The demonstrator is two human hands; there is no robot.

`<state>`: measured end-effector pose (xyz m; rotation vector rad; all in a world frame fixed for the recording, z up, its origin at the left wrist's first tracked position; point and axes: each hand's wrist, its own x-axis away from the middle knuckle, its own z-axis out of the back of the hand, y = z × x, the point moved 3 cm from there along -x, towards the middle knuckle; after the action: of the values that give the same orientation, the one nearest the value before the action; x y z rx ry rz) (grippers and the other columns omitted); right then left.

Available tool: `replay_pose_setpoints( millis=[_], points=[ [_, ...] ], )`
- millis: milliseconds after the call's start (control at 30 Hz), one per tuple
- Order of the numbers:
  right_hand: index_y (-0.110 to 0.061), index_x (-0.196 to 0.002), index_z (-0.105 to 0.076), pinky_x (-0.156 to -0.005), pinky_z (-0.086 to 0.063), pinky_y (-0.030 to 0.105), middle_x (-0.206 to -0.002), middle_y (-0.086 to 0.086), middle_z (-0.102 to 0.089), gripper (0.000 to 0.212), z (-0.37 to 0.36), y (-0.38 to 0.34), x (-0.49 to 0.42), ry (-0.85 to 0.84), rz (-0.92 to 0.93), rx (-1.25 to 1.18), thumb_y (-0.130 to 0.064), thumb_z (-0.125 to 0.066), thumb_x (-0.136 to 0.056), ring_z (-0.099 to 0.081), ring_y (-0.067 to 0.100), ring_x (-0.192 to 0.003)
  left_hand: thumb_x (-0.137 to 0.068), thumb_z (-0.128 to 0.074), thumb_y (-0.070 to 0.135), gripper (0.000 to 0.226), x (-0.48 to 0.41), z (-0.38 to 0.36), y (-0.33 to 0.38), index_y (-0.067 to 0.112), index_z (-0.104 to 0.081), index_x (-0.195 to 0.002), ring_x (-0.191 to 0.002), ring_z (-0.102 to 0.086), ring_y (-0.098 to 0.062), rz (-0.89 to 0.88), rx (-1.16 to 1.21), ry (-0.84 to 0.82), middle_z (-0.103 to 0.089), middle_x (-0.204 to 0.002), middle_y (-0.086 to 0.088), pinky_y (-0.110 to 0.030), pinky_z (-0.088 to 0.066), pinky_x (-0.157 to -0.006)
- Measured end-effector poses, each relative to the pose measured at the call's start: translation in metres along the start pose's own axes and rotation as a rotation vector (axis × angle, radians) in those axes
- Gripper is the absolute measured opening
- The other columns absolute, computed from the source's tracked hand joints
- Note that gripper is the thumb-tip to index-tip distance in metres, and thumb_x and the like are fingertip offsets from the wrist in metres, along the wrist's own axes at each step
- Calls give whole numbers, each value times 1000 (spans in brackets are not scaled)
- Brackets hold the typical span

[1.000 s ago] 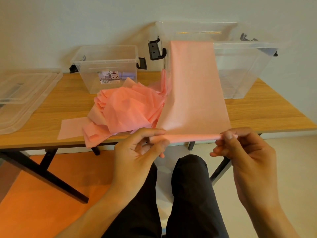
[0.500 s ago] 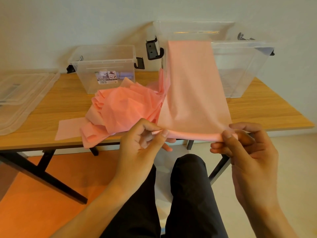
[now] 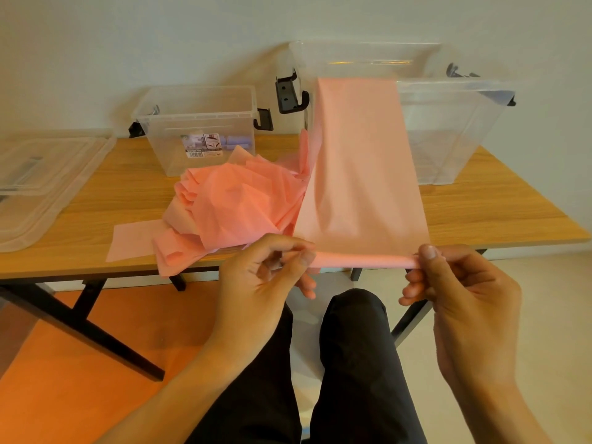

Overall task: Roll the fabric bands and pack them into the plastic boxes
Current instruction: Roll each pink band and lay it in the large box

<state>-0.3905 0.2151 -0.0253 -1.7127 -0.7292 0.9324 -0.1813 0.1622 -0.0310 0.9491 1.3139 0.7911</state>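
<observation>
Both our left hand (image 3: 266, 283) and right hand (image 3: 455, 283) pinch the near edge of the band (image 3: 362, 174), which has tightened into a thin roll since a moment ago, so we've barely started rolling. It drapes over the big box (image 3: 448, 133) on the table (image 3: 480, 213), white wall (image 3: 128, 43) behind.

Wooden table (image 3: 480, 213), black legs, orange floor (image 3: 64, 379)

Fabric band (image 3: 358, 174) salmon pink; plastic boxes (image 3: 198, 123) clear, black latches (image 3: 290, 94); table (image 3: 499, 213) light wood-grain; floor (image 3: 80, 363) orange.
</observation>
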Motion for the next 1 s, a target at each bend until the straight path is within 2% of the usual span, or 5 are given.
replay_pose_setpoints(
  millis=[133, 267, 567, 767, 1000],
  points=[
    [-5, -80, -60, -53, -55, 29, -63, 7, -63, 34, -4, -3, -3, -44, 36, 58, -37, -60, -90, -62, 22, -54, -87, -66, 19, 11, -3, -1, 1, 10, -71, -89, -50, -66, -22, 29, 31, 27, -72, -68, -4, -33, -58, -57],
    [-7, -90, -58, -55, -57, 29, -75, 8, -68, 28, -7, -6, -7, -97, 11, 33, -35, -61, -89, -68, 26, -62, -88, -65, 22, 16, -7, -2, 1, 8, -67, -81, -43, -61, -22, 71, 62, 56, -68, -61, -7, -30, -54, -48],
    [-11, -99, -74, -73, -62, 29, -79, 8, -75, 21, 1, -10, -5, -122, 41, 47, -20, -72, -80, -74, 25, -72, -90, -64, 17, 8, -10, 1, 2, 10, -68, -91, -46, -60, -21, 65, 81, 37, -67, -61, -6, -27, -51, -48],
    [-10, -102, -73, -70, -60, 27, -77, 12, -74, 19, 2, -5, -5, -100, 20, -8, -18, -66, -86, -71, 28, -68, -85, -74, 12, 16, -11, 1, 4, 9, -70, -100, -54, -64, -17, 12, 98, -56, -72, -74, 0, -26, -55, -55],
    [-7, -100, -73, -66, -59, 27, -74, 10, -72, 21, 5, -4, -3, -61, 35, -20, -22, -65, -86, -69, 25, -63, -88, -67, 20, 8, -11, -2, 5, 13, -70, -91, -50, -55, -11, -9, 8, -62, -63, -63, 7, -20, -48, -52]
  ],
)
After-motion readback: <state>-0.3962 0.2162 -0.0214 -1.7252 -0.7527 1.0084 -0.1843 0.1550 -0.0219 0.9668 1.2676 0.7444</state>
